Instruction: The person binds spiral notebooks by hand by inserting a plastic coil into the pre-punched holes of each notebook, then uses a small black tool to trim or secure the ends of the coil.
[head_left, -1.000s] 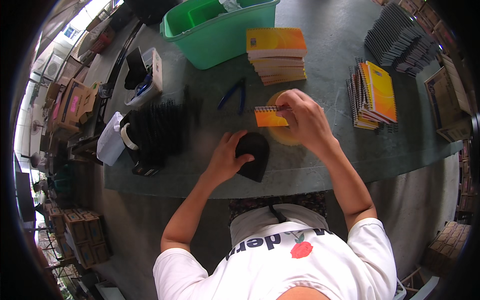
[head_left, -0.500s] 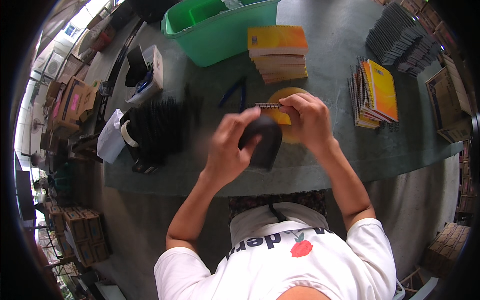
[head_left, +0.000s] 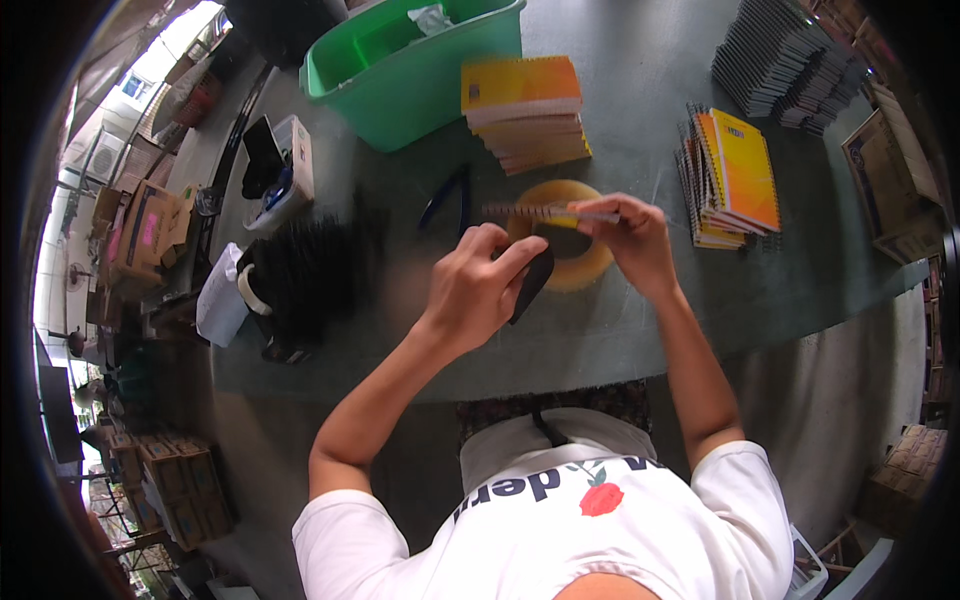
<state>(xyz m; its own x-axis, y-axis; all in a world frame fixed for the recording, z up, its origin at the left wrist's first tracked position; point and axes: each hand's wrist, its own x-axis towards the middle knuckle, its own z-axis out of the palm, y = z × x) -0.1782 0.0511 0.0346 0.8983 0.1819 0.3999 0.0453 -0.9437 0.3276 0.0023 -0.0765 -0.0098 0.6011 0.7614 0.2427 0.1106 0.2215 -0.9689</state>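
My right hand (head_left: 635, 240) pinches the right end of a thin spiral-bound notebook (head_left: 545, 211), seen nearly edge-on with its coil along the top. My left hand (head_left: 478, 280) is just below the notebook's left end, fingers curled and thumb stretched toward the right. Whether it grips anything is hidden. Against its thumb side is a black, round-topped object (head_left: 535, 285), partly covered by the hand. Beneath the notebook and my right hand, a yellow-amber ring (head_left: 597, 274) shows on the table. Blue-handled pliers (head_left: 455, 200) rest left of the notebook.
Unbound yellow-orange booklets (head_left: 525, 90) are stacked beside a green bin (head_left: 415, 85). Spiral notebooks (head_left: 740, 170) and dark coil-bound books (head_left: 775, 70) stand at right. Black coils (head_left: 310, 265) and a clear tub (head_left: 300, 160) lie at left. The table's front edge (head_left: 430, 398) is near me.
My left hand has turned, its fingers curling in more, and covers more of the black object. The notebook's coil shows at greater length, still held by my right hand. The whole view has shifted slightly.
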